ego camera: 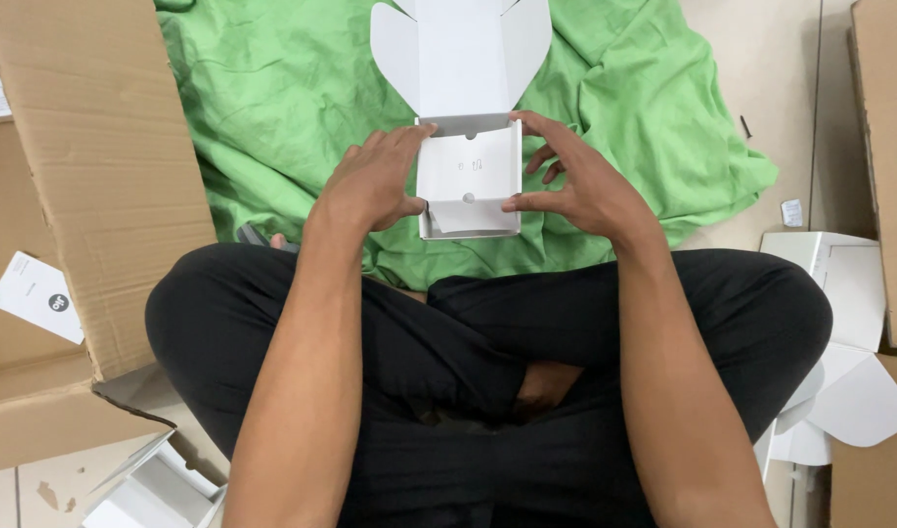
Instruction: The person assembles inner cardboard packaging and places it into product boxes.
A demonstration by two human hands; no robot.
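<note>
A small white cardboard box (468,176) rests on a crumpled green cloth (272,98) in front of my crossed legs. Its lid with two rounded side flaps stands open, pointing away from me. My left hand (370,186) grips the box's left wall, thumb at the near corner and fingers along the far edge. Against the right wall presses my right hand (575,186), with its thumb on the near right corner and a fingertip on the far corner. Inside the box lies a white insert with a small round hole.
A large brown cardboard box (87,196) fills the left side, with a white card (38,293) lying on it. Another brown carton (888,147) stands at the right edge. Folded white boxes (839,323) lie at the right, and more white boxes (155,489) at the lower left.
</note>
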